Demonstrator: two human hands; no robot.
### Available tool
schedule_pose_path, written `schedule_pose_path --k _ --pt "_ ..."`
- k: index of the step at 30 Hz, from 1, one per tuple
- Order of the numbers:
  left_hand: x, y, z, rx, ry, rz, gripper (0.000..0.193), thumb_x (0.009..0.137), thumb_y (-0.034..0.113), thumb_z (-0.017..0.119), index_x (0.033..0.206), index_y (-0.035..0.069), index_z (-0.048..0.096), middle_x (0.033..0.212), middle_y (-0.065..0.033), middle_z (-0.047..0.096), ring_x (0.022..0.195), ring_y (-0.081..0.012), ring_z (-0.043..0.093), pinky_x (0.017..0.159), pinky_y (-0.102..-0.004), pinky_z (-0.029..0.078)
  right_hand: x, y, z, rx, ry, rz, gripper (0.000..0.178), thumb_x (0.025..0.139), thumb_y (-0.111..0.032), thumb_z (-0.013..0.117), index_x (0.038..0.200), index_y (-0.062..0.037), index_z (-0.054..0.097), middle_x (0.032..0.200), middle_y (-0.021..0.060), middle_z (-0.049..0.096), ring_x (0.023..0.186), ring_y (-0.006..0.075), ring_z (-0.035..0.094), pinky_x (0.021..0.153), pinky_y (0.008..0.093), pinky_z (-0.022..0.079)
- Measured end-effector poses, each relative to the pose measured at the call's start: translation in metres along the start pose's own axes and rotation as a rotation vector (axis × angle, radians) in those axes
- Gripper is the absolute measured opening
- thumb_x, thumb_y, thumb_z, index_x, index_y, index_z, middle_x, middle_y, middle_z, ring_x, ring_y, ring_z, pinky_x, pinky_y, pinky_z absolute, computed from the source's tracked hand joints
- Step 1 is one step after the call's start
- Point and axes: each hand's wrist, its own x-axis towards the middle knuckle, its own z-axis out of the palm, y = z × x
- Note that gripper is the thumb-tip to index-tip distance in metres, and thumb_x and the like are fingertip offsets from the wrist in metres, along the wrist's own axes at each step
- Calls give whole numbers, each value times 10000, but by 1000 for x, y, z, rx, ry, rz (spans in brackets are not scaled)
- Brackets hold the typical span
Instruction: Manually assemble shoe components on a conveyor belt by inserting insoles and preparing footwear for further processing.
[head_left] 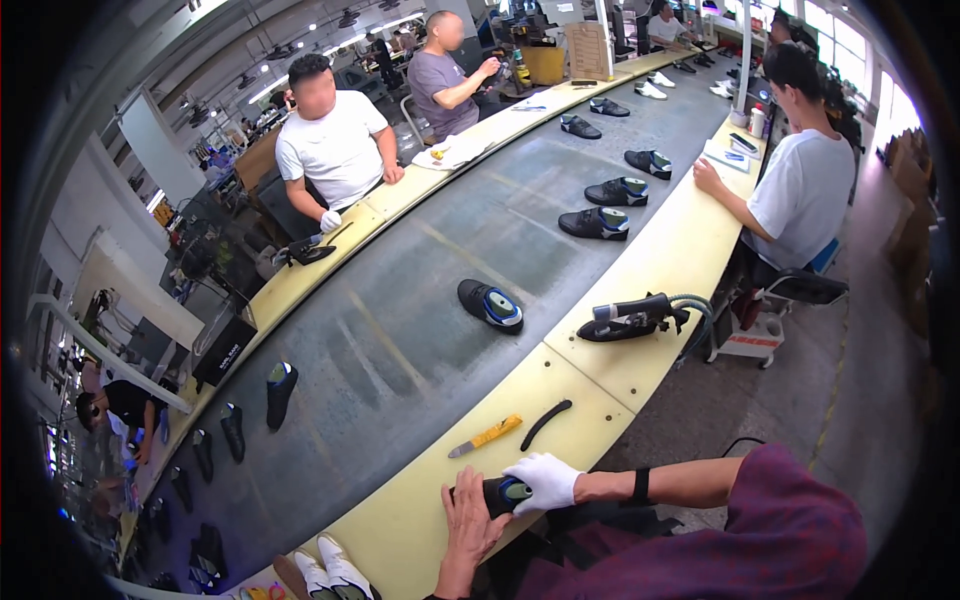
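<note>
A black shoe (496, 497) with a green insert in its opening lies at the near edge of the cream bench, between my hands. My bare left hand (470, 516) wraps over one end of it. At the other end my right hand (545, 482), in a white glove, grips by the opening. Just beyond them rests a tool with a yellow wrapped handle and a grey tip (487, 436). Beside that is a curved black strip (546, 424). What my fingertips do under the shoe is hidden.
Beyond the bench runs a grey conveyor belt (400, 345), with a black shoe (491, 306) and several others along it. A black hand tool with a hose (632, 319) lies to the right. White shoes (335, 570) stand lower left. Co-workers sit along both sides.
</note>
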Motion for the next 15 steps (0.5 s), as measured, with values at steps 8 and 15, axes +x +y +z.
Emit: schedule_pose_path --k 8,15 --pt "-46 8 5 -128 221 -262 878 924 290 844 1597 -63 403 1700 -352 343 1564 -509 370 1306 -612 255 10 -26 19 5 91 82 800 805 -512 918 1390 -30 664 1206 215 749 1136 435 700 991 520 565" --pt "-64 30 18 -551 224 -511 915 1129 614 484 1645 -127 331 1734 -399 256 1608 -533 305 1322 -529 259 14 -44 43 41 173 90 764 814 -443 915 1392 -19 648 1196 228 744 1149 442 697 997 529 559"
